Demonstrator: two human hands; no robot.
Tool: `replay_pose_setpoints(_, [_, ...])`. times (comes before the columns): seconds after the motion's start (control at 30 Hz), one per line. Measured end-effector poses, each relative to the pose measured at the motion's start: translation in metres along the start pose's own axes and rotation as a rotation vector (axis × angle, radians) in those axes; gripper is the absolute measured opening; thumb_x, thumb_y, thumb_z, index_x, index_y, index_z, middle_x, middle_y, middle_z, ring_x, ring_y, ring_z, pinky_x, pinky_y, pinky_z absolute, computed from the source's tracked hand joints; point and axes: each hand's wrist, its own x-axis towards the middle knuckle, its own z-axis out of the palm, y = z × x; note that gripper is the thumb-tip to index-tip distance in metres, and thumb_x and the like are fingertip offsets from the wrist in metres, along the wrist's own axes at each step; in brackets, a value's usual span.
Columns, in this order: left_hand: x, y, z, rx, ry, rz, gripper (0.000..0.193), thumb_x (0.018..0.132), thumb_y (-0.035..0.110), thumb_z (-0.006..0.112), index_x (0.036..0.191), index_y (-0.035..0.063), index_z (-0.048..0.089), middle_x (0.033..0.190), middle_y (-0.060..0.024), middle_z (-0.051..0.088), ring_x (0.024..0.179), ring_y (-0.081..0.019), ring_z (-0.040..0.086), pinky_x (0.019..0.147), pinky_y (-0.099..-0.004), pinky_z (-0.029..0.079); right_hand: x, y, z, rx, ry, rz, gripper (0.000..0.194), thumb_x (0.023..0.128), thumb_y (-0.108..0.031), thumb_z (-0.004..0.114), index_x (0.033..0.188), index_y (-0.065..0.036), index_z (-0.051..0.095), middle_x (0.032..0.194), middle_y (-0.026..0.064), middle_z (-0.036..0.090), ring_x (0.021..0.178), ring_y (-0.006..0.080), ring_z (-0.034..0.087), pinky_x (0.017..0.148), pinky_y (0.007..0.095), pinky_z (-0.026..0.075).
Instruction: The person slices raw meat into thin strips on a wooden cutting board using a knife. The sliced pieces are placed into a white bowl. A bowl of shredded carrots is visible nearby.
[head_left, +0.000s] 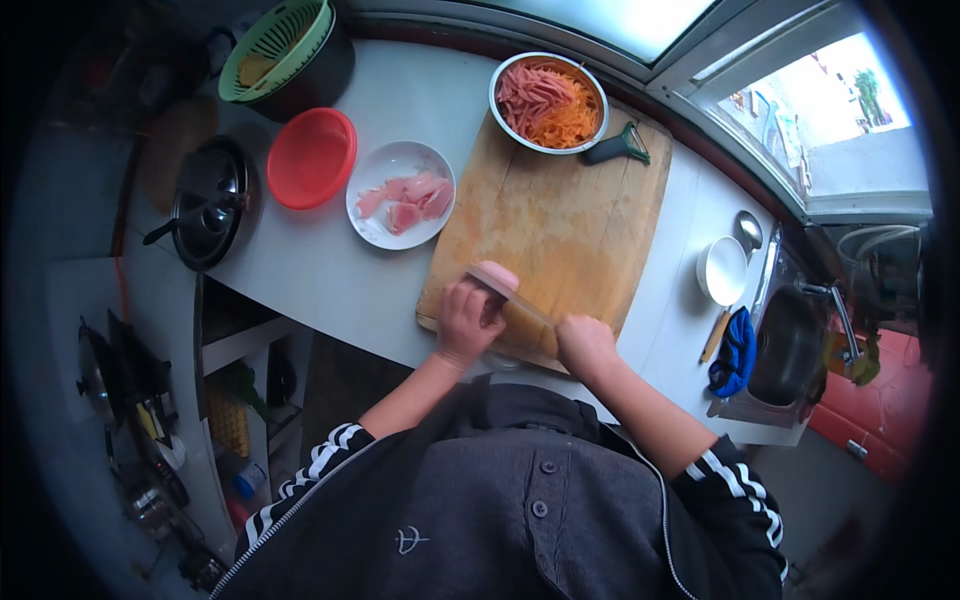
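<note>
My right hand (585, 345) is closed around the handle of a kitchen knife (525, 301), whose blade slants up and left across the wooden cutting board (555, 217). A pink piece of meat (497, 274) shows just beyond the blade, near the board's lower left edge. The curled fingers of my left hand (466, 319) press against the near side of the blade and hold the meat, most of which they hide. To the left of the board, a white plate (375, 232) carries several slices of raw pink meat (409, 199).
A metal bowl (495, 120) of pink strips and shredded carrot stands on the board's far end, beside a peeler (619, 146). Leftward are a red bowl (311, 157), a lidded pan (214, 202) and a green colander (240, 86). Rightward: a white bowl (722, 270), blue cloth (733, 356) and sink (787, 352).
</note>
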Motion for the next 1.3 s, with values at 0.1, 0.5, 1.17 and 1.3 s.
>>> replay_pose_setpoints(0.1, [-0.003, -0.003, 0.003, 0.012, -0.022, -0.012, 0.031, 0.065, 0.010, 0.068, 0.094, 0.0085, 0.055, 0.099, -0.0125, 0.054, 0.093, -0.0340, 0.053, 0.081, -0.0436, 0.046, 0.035, -0.038, -0.011, 0.055, 0.100, -0.100, 0.020, 0.082, -0.016, 0.056, 0.091, -0.004, 0.068, 0.086, 0.0165, 0.069, 0.080, 0.0338, 0.068, 0.067, 0.0429, 0.054])
replay_pose_setpoints(0.5, [-0.001, 0.000, 0.004, -0.023, 0.022, 0.016, 0.030, 0.064, 0.007, 0.070, 0.090, 0.0091, 0.054, 0.096, -0.0103, 0.053, 0.091, -0.0315, 0.053, 0.081, -0.0414, 0.046, 0.026, -0.010, 0.005, -0.008, 0.081, -0.009, 0.019, 0.080, -0.016, 0.057, 0.084, -0.002, 0.069, 0.086, 0.0183, 0.069, 0.081, 0.0339, 0.069, 0.068, 0.0427, 0.055])
replay_pose_setpoints(1.17, [0.000, 0.000, -0.003, -0.077, -0.031, 0.007, 0.029, 0.068, 0.007, 0.070, 0.093, 0.0095, 0.055, 0.099, -0.0091, 0.054, 0.095, -0.0312, 0.053, 0.085, -0.0432, 0.044, 0.043, -0.015, 0.010, -0.010, 0.152, -0.063, 0.022, 0.082, -0.015, 0.053, 0.084, -0.004, 0.071, 0.088, 0.0192, 0.069, 0.081, 0.0340, 0.069, 0.070, 0.0441, 0.055])
replay_pose_setpoints(1.3, [0.000, 0.008, -0.004, -0.090, -0.005, 0.004, 0.030, 0.069, 0.007, 0.070, 0.095, 0.0102, 0.055, 0.100, -0.0092, 0.053, 0.096, -0.0309, 0.053, 0.085, -0.0420, 0.044, 0.021, 0.036, 0.007, -0.074, 0.156, 0.065, 0.018, 0.079, -0.013, 0.057, 0.081, -0.002, 0.071, 0.084, 0.0198, 0.069, 0.080, 0.0351, 0.068, 0.071, 0.0435, 0.054])
